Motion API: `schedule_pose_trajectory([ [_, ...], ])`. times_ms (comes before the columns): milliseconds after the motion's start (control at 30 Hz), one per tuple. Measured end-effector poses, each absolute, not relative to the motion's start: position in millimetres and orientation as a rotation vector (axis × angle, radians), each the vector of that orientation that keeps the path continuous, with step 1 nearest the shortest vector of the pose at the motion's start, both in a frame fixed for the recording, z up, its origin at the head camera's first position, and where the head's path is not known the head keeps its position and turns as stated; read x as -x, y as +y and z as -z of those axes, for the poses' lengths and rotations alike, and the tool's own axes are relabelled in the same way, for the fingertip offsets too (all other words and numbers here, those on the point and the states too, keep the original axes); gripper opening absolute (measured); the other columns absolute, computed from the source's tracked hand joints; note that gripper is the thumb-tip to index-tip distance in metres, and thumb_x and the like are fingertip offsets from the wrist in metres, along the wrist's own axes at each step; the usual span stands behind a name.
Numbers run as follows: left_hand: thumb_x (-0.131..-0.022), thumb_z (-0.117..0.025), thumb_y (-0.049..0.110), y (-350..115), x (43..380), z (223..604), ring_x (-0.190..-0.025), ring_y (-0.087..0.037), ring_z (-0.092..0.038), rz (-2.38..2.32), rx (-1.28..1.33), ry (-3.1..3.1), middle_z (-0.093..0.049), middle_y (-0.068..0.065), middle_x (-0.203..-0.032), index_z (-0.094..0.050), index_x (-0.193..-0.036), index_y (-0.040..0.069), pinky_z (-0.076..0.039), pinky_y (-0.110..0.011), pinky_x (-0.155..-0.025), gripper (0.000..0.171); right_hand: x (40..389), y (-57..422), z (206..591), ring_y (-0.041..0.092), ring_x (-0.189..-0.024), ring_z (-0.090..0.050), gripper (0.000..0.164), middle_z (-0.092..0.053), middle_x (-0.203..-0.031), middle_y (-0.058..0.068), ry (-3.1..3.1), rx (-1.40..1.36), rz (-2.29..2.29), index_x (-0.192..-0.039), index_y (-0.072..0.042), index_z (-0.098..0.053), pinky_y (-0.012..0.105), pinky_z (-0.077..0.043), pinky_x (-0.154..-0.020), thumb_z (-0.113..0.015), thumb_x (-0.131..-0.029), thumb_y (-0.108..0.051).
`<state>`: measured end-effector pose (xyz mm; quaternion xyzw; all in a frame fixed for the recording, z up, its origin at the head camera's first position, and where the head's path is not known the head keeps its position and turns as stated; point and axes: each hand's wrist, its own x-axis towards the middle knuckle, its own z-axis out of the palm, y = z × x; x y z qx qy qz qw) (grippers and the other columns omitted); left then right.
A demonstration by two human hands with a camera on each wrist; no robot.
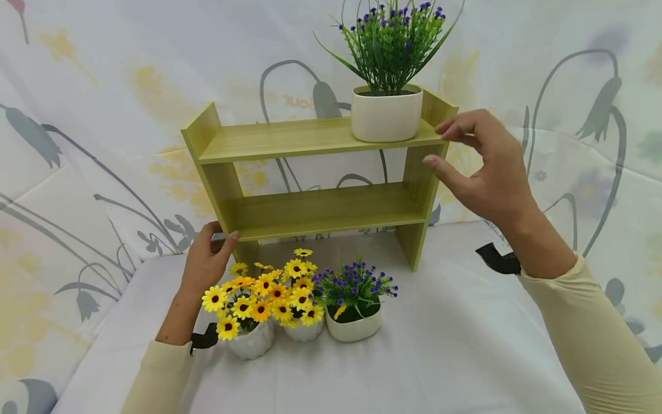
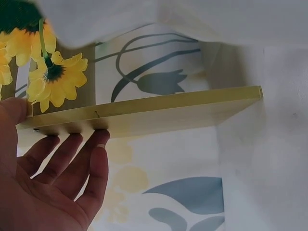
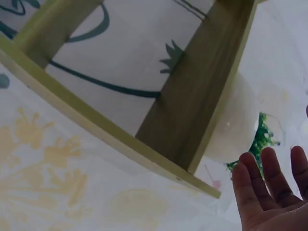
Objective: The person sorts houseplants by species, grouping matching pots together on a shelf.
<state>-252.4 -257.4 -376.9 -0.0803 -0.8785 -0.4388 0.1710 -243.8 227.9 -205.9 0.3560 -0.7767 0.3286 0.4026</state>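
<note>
A two-tier wooden shelf (image 1: 320, 213) stands on the white cloth. My left hand (image 1: 206, 261) grips its left side panel (image 2: 183, 103) low down, thumb at the front edge and fingertips against the outer face. A white oval pot (image 1: 388, 118) of purple flowers sits on the right part of the top board. Beside the shelf's upper right corner is my right hand (image 1: 488, 167), fingers bent loosely and thumb apart, with nothing between them. In the right wrist view, the fingers (image 3: 272, 171) appear off the wood, near the white pot (image 3: 236, 125).
In front of the shelf stand two ribbed white pots (image 1: 251, 340) of yellow flowers and a cream pot (image 1: 354, 326) of purple flowers, close together near my left forearm. A flower-printed cloth (image 1: 93, 144) hangs behind the shelf and along the left side.
</note>
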Motion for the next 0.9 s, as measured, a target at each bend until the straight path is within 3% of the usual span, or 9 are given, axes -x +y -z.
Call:
schedule_pose_trajectory([
  [167, -0.112, -0.052, 0.042, -259, 255, 380, -0.131, -0.050, -0.061, 1.256, 0.235, -2.480, -0.054, -0.026, -0.144, -0.043, -0.152, -0.002, -0.050, -0.067, -0.107, 0.060, 239, 226, 249, 0.016, -0.115, -0.064, 0.028, -0.069, -0.118, 0.016, -1.981, -0.982, -0.890, -0.109, 0.008, -0.064, 0.022, -0.050, -0.106, -0.079, -0.086, 0.003],
  [333, -0.112, -0.053, 0.043, -259, 255, 380, -0.131, -0.049, -0.061, 1.270, 0.231, -2.482, -0.053, -0.025, -0.144, -0.043, -0.152, -0.001, -0.050, -0.066, -0.108, 0.060, 240, 225, 292, 0.022, -0.113, -0.064, 0.036, -0.068, -0.122, 0.012, -2.068, -1.019, -0.926, -0.116, 0.000, -0.067, 0.019, -0.051, -0.101, -0.081, -0.083, 0.009],
  [700, -0.112, -0.054, 0.041, -258, 256, 379, -0.131, -0.049, -0.062, 1.269, 0.238, -2.478, -0.053, -0.025, -0.144, -0.043, -0.153, -0.001, -0.050, -0.066, -0.107, 0.060, 241, 216, 352, 0.020, -0.115, -0.065, 0.038, -0.066, -0.127, 0.005, -2.255, -1.164, -1.007, -0.121, -0.012, -0.066, 0.018, -0.052, -0.101, -0.081, -0.090, 0.005],
  [900, -0.112, -0.054, 0.042, -260, 257, 381, -0.130, -0.049, -0.063, 1.256, 0.241, -2.468, -0.053, -0.025, -0.144, -0.043, -0.153, 0.000, -0.051, -0.067, -0.106, 0.060, 245, 210, 375, 0.019, -0.121, -0.062, 0.038, -0.063, -0.133, -0.001, -2.413, -1.295, -1.019, -0.116, -0.021, -0.066, 0.034, -0.055, -0.099, -0.078, -0.090, 0.004],
])
